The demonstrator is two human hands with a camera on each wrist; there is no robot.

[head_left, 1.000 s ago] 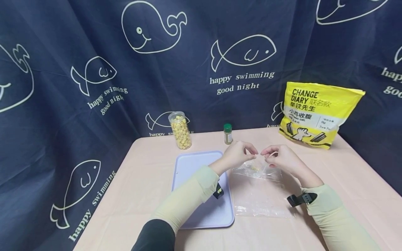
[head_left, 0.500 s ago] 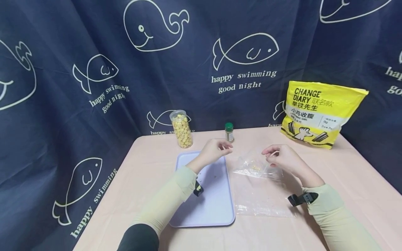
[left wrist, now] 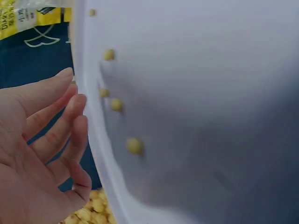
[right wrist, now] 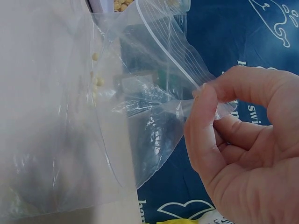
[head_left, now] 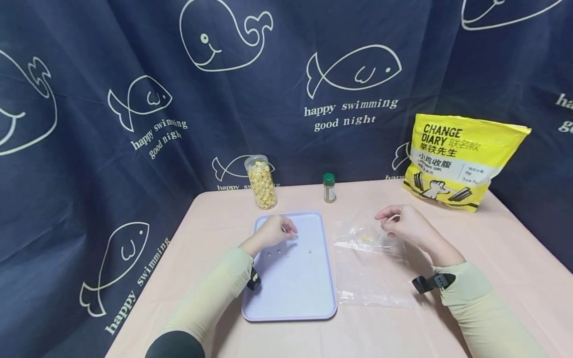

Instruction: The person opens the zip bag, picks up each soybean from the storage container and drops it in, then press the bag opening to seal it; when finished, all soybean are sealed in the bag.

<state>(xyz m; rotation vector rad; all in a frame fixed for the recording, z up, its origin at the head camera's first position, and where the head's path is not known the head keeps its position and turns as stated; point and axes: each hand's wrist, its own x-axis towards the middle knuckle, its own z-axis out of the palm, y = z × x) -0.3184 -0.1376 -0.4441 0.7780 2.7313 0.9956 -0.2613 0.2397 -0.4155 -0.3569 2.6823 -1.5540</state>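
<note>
Above the far part of a pale lilac tray (head_left: 297, 293) is my left hand (head_left: 273, 231), its fingers loosely bent. Nothing shows between thumb and fingertips in the left wrist view. Several round yellow beans (left wrist: 134, 145) lie scattered on the tray. To its right, a clear zip-lock bag (head_left: 376, 286) lies on the table with its mouth raised. My right hand (head_left: 409, 228) pinches the mouth's edge between thumb and index finger (right wrist: 203, 109), close to the zip strip. A few yellow beans (right wrist: 96, 81) sit inside the bag.
Behind the tray stands a clear jar (head_left: 263, 186) full of yellow pieces. Right of the jar is a small green-capped bottle (head_left: 329, 191). A big yellow pouch (head_left: 461, 164) stands at the back right, before a dark blue printed curtain (head_left: 277, 109).
My left hand has left the bag's mouth and moved left over the tray. The right hand keeps its pinch on the bag, nearly still. Beans on the tray have come into view.
</note>
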